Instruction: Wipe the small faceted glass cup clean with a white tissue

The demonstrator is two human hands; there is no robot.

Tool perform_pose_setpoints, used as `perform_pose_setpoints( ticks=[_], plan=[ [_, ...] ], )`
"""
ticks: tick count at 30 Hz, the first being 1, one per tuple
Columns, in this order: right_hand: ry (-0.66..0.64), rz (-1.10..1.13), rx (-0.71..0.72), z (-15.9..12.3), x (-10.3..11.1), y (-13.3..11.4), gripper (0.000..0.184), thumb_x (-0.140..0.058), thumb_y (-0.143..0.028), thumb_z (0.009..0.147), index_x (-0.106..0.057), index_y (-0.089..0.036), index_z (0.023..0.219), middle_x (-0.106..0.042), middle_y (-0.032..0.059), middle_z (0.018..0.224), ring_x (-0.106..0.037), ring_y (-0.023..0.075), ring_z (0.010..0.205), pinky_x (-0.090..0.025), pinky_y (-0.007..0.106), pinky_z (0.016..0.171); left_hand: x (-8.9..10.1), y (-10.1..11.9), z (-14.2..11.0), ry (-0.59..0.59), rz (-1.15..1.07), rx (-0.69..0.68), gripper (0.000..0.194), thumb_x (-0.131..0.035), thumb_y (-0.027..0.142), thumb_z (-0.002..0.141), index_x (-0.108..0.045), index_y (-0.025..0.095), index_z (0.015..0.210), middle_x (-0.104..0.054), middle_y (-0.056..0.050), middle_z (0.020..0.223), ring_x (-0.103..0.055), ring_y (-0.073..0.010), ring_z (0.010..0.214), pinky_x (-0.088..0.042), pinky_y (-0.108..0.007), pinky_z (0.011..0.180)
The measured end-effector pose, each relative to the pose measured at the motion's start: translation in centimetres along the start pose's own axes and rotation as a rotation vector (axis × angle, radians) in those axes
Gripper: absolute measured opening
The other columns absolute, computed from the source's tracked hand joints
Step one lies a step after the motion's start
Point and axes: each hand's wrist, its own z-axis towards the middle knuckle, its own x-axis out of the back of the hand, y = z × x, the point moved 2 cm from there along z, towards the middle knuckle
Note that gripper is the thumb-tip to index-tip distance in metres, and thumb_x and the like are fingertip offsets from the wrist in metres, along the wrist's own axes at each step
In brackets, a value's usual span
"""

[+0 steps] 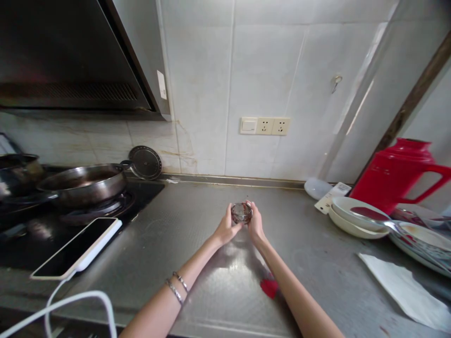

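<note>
Both hands are wrapped round a small clear glass jar (241,213) over the middle of the steel counter. Its mouth faces up toward me, and brownish-red patches show in or on the glass. My left hand (227,229) grips the left side, thumb across the near side. On the right side my right hand (255,224) presses with its fingers. Whether the jar's base touches the counter I cannot tell. Partly behind my right forearm lies a red object (269,287), its kind unclear.
At left, a steel pan (84,185) stands on the black stove, with a phone (75,249) and white cable in front. To the right are stacked bowls (355,227), a red thermos jug (398,173), patterned plates and a white paper towel (405,291). Sockets (265,126) sit on the tiled wall.
</note>
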Motion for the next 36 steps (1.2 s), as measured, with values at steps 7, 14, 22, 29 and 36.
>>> perform_pose_setpoints(
  ticks=[7, 14, 22, 29, 36],
  plan=[
    [0.039, 0.027, -0.082, 0.3, 0.6, -2.0, 0.038, -0.057, -0.051, 0.069, -0.071, -0.018, 0.083, -0.074, 0.0039, 0.081, -0.065, 0.0204, 0.074, -0.048, 0.029, 0.068, -0.2, 0.7, 0.2, -0.035, 0.071, -0.067, 0.074, -0.078, 0.02, 0.061, -0.048, 0.016, 0.128, -0.059, -0.015, 0.12, -0.059, -0.0272, 0.107, -0.048, -0.045, 0.093],
    [-0.049, 0.05, -0.088, -0.9, -0.2, -2.6, 0.042, -0.053, -0.053, 0.072, -0.072, -0.016, 0.081, -0.074, 0.0068, 0.084, -0.066, 0.0217, 0.073, -0.05, 0.031, 0.069, -0.5, 1.1, 0.0, -0.105, 0.053, -0.038, 0.07, -0.078, 0.021, 0.062, -0.048, 0.018, 0.125, -0.057, -0.013, 0.121, -0.056, -0.0251, 0.11, -0.045, -0.04, 0.094],
    [-0.052, 0.037, -0.099, -0.3, -0.1, -1.0, 0.041, -0.052, -0.054, 0.071, -0.071, -0.018, 0.078, -0.073, 0.0035, 0.073, -0.066, 0.0216, 0.07, -0.05, 0.031, 0.066, -0.6, 0.3, 0.0, 0.064, 0.139, -0.073, 0.063, -0.074, 0.026, 0.067, -0.044, 0.017, 0.121, -0.054, -0.014, 0.12, -0.05, -0.0266, 0.116, -0.036, -0.046, 0.102],
    [-0.029, -0.035, 0.052, -0.6, -0.7, 0.4, 0.034, -0.056, -0.044, 0.074, -0.07, -0.021, 0.095, -0.071, 0.0019, 0.099, -0.062, 0.0196, 0.097, -0.045, 0.029, 0.086, -0.3, -0.4, 0.1, 0.234, 0.193, -0.069, 0.069, -0.073, 0.022, 0.066, -0.035, 0.016, 0.123, -0.048, -0.015, 0.123, -0.045, -0.0269, 0.121, -0.031, -0.046, 0.106],
    [0.067, -0.125, 0.149, -0.7, -0.3, -0.5, 0.034, -0.056, -0.044, 0.076, -0.07, -0.021, 0.097, -0.068, 0.0026, 0.108, -0.058, 0.0186, 0.105, -0.04, 0.027, 0.091, -0.4, -0.7, 0.2, 0.09, 0.169, -0.076, 0.083, -0.073, 0.024, 0.067, -0.026, 0.015, 0.135, -0.041, -0.02, 0.135, -0.041, -0.0293, 0.127, -0.028, -0.048, 0.108]
  ],
)
